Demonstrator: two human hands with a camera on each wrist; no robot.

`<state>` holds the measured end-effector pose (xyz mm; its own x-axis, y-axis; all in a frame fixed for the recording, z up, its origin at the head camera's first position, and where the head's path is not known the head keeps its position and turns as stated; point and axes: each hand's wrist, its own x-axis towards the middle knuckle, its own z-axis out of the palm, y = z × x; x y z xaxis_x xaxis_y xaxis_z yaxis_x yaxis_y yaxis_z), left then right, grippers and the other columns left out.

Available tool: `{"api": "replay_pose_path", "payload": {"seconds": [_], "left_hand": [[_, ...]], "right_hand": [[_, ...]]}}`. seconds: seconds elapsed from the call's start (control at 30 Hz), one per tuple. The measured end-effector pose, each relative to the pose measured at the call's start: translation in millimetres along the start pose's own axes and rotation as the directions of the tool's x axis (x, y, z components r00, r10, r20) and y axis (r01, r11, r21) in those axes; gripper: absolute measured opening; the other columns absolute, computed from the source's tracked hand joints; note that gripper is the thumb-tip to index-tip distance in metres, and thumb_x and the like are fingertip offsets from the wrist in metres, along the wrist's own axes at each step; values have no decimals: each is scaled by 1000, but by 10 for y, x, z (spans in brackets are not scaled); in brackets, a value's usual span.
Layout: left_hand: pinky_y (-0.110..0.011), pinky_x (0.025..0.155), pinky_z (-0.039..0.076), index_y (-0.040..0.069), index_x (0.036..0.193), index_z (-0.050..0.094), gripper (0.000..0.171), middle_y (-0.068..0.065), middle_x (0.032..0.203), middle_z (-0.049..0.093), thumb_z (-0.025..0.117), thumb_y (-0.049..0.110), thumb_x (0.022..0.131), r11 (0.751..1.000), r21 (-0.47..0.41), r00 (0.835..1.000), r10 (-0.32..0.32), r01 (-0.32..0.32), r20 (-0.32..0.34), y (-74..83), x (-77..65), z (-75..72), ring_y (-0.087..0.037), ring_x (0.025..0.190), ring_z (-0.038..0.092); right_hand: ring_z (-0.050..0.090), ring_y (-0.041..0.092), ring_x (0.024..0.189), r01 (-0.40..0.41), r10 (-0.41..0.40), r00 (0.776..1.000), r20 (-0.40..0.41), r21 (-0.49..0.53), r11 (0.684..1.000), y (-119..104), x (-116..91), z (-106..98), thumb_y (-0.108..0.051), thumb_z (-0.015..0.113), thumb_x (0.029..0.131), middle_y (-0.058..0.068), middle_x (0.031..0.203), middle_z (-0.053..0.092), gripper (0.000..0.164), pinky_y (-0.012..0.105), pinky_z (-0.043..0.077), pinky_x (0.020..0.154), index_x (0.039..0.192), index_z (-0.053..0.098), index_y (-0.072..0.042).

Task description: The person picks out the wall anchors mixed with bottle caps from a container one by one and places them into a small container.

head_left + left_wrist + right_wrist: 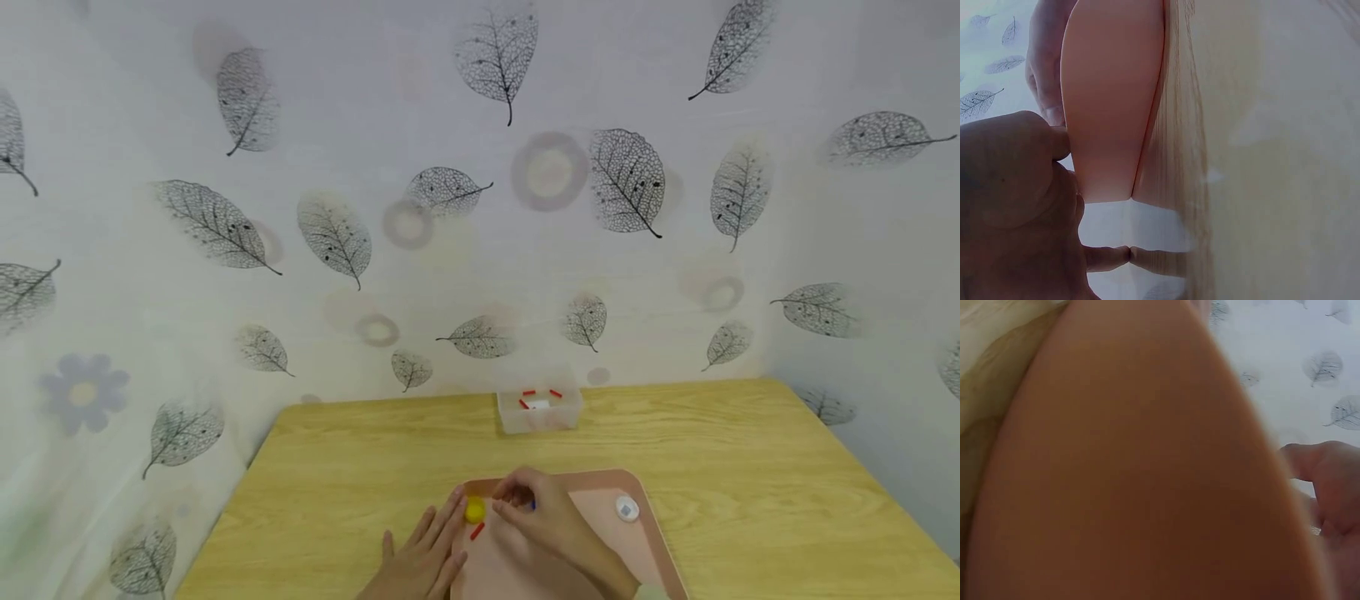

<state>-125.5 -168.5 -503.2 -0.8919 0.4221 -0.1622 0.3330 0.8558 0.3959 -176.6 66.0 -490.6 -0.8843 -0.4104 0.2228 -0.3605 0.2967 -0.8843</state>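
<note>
In the head view my left hand (427, 554) rests along the left edge of a pink tray (660, 546), its fingers fairly straight. Just beside its fingertips lie a yellow round piece (475, 510) and a small red stick (477, 531), both inside the tray. Over the tray's far part is my right hand (543, 517), thumb and index finger bent toward each other. Whether anything sits between those fingertips is too small to tell. A bit of a blue piece (533, 505) shows through the gap of this hand. The wrist views show mostly the tray's outer wall (1113, 100).
Behind the tray a translucent box (540, 421) holds several red sticks and a white piece. A white round piece (627, 508) with a grey square lies at the tray's right. The wooden table (360, 458) meets a leaf-patterned curtain (420, 275) at its back.
</note>
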Motion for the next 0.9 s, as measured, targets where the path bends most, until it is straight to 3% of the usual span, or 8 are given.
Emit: {"api": "replay_pose_path", "payload": {"seconds": [0.13,0.4,0.57,0.9], "left_hand": [[-84,85,4,33,153,5,61,18,157,-2,14,59,99,1000,0,1000,1,-1,-2,-6,12,17,-32,141,18],[-84,84,4,30,153,5,62,18,157,-4,13,58,99,1000,17,1000,12,-12,-11,12,-4,18,-33,141,18],[-83,86,4,32,153,7,63,22,156,-6,11,61,98,999,21,999,-34,34,7,41,2,3,-31,141,17],[-83,86,5,33,153,6,63,19,156,-4,13,62,97,997,61,999,-43,43,2,46,-9,-1,-29,141,17]], "right_hand": [[59,8,81,16,-16,999,29,-19,1000,22,-10,52,-22,68,89,-6,89,64,13,24,52,71,96,67,-12],[57,3,80,69,-54,994,92,-168,983,37,-8,157,-16,69,87,-7,89,63,8,22,51,71,94,68,-11],[52,0,75,101,-67,987,145,-241,965,71,31,200,-13,69,86,-10,84,59,5,18,48,67,91,70,-12],[49,-1,71,90,-40,982,186,-268,959,85,80,250,-11,67,87,-13,78,55,5,16,46,62,85,69,-15]]}}
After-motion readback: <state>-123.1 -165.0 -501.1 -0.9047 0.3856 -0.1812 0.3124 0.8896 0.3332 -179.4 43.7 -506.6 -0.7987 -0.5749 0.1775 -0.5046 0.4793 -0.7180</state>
